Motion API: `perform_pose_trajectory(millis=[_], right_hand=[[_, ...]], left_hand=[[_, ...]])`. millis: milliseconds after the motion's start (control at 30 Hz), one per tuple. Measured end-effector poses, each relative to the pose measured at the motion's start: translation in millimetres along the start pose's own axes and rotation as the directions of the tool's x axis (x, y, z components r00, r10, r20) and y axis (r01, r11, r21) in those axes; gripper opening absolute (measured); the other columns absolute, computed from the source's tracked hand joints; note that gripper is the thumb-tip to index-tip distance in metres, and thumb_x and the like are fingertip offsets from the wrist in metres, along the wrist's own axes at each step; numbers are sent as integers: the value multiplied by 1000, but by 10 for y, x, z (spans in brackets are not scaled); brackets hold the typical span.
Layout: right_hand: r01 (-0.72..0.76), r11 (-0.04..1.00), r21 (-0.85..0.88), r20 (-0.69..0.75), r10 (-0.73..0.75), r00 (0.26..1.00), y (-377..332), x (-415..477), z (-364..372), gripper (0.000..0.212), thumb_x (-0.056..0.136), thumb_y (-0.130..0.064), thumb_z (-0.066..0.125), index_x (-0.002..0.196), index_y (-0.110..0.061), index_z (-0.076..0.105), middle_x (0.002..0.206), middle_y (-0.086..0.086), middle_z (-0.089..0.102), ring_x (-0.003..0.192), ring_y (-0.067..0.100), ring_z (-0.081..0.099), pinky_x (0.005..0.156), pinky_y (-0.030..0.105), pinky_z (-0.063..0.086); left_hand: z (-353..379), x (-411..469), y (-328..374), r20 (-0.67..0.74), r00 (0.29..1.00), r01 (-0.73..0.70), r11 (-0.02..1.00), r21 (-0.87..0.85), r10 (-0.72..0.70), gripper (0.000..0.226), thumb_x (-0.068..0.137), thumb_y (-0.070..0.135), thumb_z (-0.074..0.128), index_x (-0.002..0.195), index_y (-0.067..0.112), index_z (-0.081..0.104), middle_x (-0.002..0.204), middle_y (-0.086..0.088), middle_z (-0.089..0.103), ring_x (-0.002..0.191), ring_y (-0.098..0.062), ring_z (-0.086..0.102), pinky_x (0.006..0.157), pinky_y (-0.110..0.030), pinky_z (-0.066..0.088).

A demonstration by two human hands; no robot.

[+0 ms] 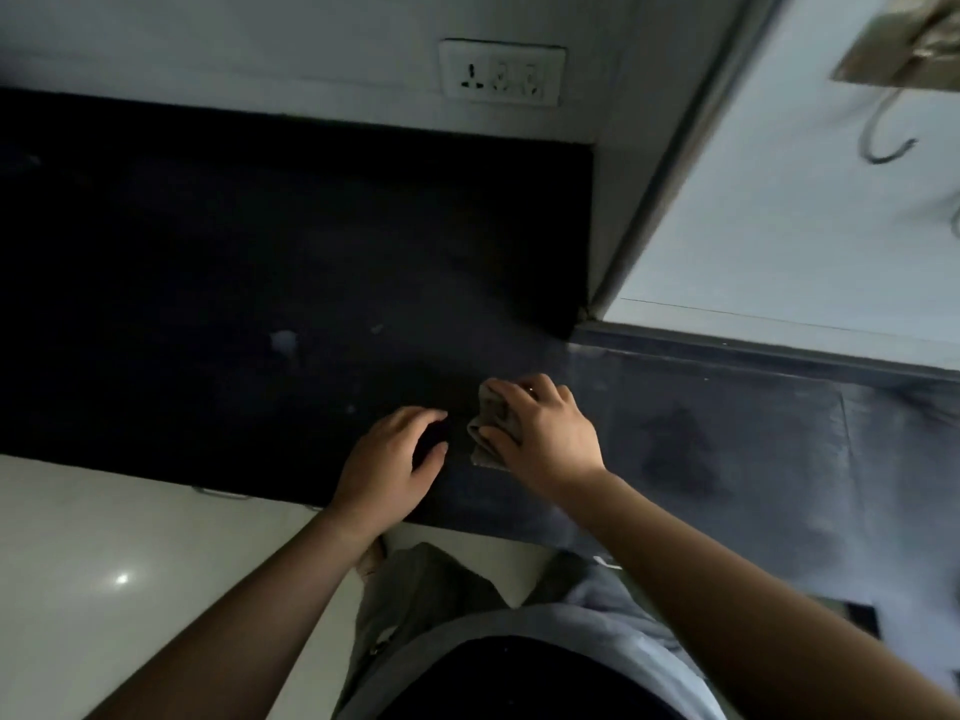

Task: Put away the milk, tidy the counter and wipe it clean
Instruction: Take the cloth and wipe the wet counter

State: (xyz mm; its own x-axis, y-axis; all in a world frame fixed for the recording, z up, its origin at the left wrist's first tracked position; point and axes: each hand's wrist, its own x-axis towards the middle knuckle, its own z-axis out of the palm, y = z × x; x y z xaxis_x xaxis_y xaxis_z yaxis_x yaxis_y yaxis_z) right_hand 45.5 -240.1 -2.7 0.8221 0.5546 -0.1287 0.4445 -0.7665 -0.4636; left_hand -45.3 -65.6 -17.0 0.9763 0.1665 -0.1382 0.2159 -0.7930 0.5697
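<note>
A dark counter (208, 283) fills the middle of the view. My right hand (540, 433) presses a crumpled grey cloth (491, 423) flat onto it near the front edge. My left hand (389, 459) rests beside the cloth on its left, fingers curved and apart, holding nothing. A small pale smear (283, 341) lies on the counter further back to the left. No milk is in view.
A white wall socket (501, 72) sits on the back wall above the counter. A pale wall or door frame (675, 163) bounds the counter on the right. The lighter counter part (727, 449) stretches right. Pale floor (104, 563) lies below the front edge.
</note>
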Motion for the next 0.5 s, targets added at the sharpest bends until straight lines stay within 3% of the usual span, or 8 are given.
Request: perform_pose_trajectory(millis=[100,267,367,500], right_hand=[[-27,999,-29,-45,26,999,-483,222,266,51,86,-45,55,134,-36,39,128,2,45,112,28,42,75,38,49],[-205,975,-81,-88,198,976,-1045,457,794,49,90,-41,52,136,-33,35,135,4,37,115,29,34,65,35,47],[-306,949,-78,-146,293,945,-1221,480,1069,47,91,-41,50,135,-31,38,143,10,30,118,34,31,79,47,49],[-390,914,-109,-276,349,896,-1322,395,1296,47,87,-46,50,131,-31,42,140,14,39,116,38,36,95,58,34]], left_hand=[[-356,-67,-521,-16,1000,9,1000,20,-9,35,90,29,55,123,19,55,124,2,57,114,-16,53,92,-28,43],[-938,-84,-1428,33,999,12,991,132,-17,37,89,30,56,124,18,54,128,-2,55,117,-20,51,94,-37,46],[-1162,7,-1869,46,999,8,973,232,-19,40,87,31,57,124,17,54,133,-4,52,122,-23,48,97,-39,44],[-1275,129,-2228,58,997,33,943,330,-55,53,86,38,57,133,17,46,146,-9,40,134,-30,35,101,-52,38]])
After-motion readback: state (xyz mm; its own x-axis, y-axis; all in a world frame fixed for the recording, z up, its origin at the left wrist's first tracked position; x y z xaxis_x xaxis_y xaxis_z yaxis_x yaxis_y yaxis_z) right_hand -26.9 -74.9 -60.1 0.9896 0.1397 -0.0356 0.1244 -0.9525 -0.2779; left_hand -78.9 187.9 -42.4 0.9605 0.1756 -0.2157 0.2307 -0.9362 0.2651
